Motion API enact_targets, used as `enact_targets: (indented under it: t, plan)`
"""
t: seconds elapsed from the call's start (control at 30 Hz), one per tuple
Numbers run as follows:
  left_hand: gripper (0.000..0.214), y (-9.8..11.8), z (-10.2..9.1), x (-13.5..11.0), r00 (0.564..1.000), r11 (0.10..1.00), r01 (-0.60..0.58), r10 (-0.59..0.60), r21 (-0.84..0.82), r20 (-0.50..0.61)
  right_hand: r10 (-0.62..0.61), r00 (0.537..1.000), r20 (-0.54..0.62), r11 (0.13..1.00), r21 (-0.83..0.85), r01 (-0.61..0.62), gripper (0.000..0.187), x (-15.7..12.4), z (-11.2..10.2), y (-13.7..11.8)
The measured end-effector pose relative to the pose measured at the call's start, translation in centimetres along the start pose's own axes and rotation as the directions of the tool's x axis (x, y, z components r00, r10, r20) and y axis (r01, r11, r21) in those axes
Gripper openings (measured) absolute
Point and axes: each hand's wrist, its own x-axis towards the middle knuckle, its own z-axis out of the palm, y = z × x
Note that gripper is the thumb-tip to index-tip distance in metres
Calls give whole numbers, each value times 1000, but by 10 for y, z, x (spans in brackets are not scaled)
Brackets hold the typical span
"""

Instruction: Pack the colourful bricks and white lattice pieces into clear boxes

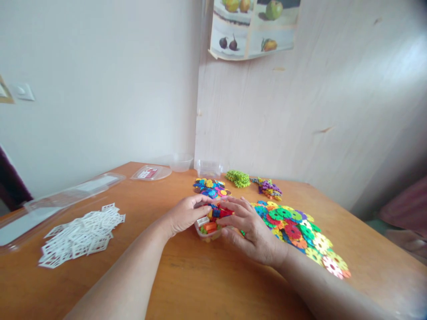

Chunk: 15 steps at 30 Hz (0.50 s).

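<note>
The tub (pixel 207 238) sits on the bench (pixel 187 280), my left hand (pixel 184 215) curved at its rim, my right hand (pixel 251 230) arched over its blocks (pixel 210 227); I can't tell their grip. Seemingly block-handling, needing light fingers next.

- Looks like I'm in a room at home
- Wooden table (pixel 190 284) before me, pale walls (pixel 110 89)
- Fruit poster (pixel 251 33) up, light switch (pixel 25 92) left
- Pink cloth (pixel 405 209) far right, blurred
</note>
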Motion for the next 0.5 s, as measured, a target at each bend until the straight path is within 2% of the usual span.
enact_targets:
  t: [0.2, 0.37, 0.5]
  plan:
    - [33, 1, 0, 0, 998, 998, 47, -48, -35, -31, 41, 997, -72, 999, -5, -41, 21, -2, 2, 4]
    - [33, 2, 1, 0, 998, 997, 61, -62, -38, -27, 27, 1000, -10, 999, -17, -27, 21, -2, 1, -1]
    - [32, 2, 0, 0, 997, 998, 62, -61, 10, -42, 22, 1000, -13, 999, -26, -22, 28, -1, 2, -5]
